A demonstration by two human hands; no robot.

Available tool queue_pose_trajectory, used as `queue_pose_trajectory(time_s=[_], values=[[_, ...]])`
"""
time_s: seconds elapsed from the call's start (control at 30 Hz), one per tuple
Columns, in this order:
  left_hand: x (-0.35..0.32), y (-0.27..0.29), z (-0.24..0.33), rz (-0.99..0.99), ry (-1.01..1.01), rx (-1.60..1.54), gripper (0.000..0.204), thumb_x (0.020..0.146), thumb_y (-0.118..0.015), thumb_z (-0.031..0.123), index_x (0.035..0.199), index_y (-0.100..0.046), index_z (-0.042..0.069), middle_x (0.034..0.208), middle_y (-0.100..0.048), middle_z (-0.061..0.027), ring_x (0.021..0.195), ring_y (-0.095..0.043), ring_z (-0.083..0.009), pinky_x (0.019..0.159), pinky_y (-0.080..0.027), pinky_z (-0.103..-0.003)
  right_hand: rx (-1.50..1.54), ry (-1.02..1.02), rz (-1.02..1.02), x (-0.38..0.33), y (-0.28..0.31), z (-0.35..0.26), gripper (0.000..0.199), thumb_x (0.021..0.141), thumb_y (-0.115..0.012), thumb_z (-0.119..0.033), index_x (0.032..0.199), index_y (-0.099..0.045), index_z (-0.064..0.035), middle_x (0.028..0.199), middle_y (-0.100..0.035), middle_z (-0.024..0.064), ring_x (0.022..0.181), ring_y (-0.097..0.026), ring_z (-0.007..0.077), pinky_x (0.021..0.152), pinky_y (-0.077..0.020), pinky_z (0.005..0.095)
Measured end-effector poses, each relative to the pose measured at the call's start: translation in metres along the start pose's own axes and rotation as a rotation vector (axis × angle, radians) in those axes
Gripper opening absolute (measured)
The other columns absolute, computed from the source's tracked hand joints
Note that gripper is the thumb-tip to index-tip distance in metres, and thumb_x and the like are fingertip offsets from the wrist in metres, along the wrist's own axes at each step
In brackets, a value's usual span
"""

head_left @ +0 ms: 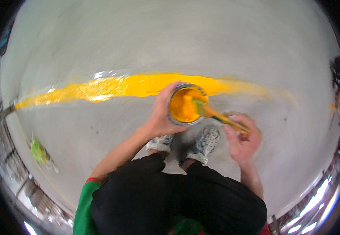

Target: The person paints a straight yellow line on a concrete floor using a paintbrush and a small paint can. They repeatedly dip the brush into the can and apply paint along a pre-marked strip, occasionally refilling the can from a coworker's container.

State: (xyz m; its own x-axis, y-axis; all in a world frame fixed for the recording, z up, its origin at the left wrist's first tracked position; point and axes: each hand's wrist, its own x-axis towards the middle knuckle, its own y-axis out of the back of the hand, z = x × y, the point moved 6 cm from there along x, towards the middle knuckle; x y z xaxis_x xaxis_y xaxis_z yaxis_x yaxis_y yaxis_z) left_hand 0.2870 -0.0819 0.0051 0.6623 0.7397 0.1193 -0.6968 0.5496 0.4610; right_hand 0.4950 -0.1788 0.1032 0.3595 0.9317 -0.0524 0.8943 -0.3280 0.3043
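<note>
My left hand (163, 111) is wrapped round the side of a round paint can (176, 120), its open top facing me and yellow-orange paint inside. In my right hand (245, 138) is the handle of a paintbrush (221, 116), gripped between thumb and fingers. The brush's bristle end reaches over the rim into the can and is coated with paint. Beyond the can, a broad yellow stripe (138, 85) runs across the grey floor, glossy and wet-looking toward the left and thinner and fainter toward the right.
My feet, in spotted black-and-white shoes (207, 141), are on the floor (170, 43) just below the can. A crumpled green bag or wrapper (39, 152) lies at the left. Blurred dark objects (339, 74) stand along the right rim, and stacked material (5, 145) along the left edge.
</note>
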Motion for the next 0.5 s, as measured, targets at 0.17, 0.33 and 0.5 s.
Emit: queue_pose_trajectory(time_s=[0.17,0.33,0.5], values=[[-0.005,-0.014,-0.008,-0.034,0.001,-0.041,0.125,0.059,-0.095,0.031,0.155,-0.019,0.004,0.152,-0.033,-0.0175,0.140,-0.037,-0.0331,0.117,-0.030,-0.046,-0.209,0.226,-0.058,-0.013,-0.003,-0.017,0.032,0.083,-0.075,-0.010,0.113,-0.065,-0.0053,0.104,-0.068,0.0135,0.093,-0.068,0.0300,0.084,-0.0554,0.0402],[0.008,-0.035,0.005,-0.112,-0.062,-0.025,0.132,0.059,-0.097,0.023,0.157,-0.009,0.010,0.155,-0.030,-0.0163,0.141,-0.036,-0.0329,0.118,-0.029,-0.049,-0.004,0.237,0.131,-0.020,0.014,-0.012,0.025,0.085,-0.066,-0.016,0.107,-0.059,-0.0048,0.096,-0.064,0.0183,0.098,-0.062,0.0368,0.083,-0.0504,0.0476],[0.048,-0.067,0.006,-0.268,-0.098,-0.006,0.130,0.058,-0.098,0.034,0.155,-0.016,0.007,0.143,-0.045,-0.0173,0.129,-0.050,-0.0336,0.108,-0.043,-0.050,-0.029,0.245,0.365,-0.037,0.049,0.003,0.021,0.082,-0.067,-0.010,0.099,-0.056,-0.0051,0.088,-0.061,0.0148,0.087,-0.059,0.0367,0.071,-0.0480,0.0469]])
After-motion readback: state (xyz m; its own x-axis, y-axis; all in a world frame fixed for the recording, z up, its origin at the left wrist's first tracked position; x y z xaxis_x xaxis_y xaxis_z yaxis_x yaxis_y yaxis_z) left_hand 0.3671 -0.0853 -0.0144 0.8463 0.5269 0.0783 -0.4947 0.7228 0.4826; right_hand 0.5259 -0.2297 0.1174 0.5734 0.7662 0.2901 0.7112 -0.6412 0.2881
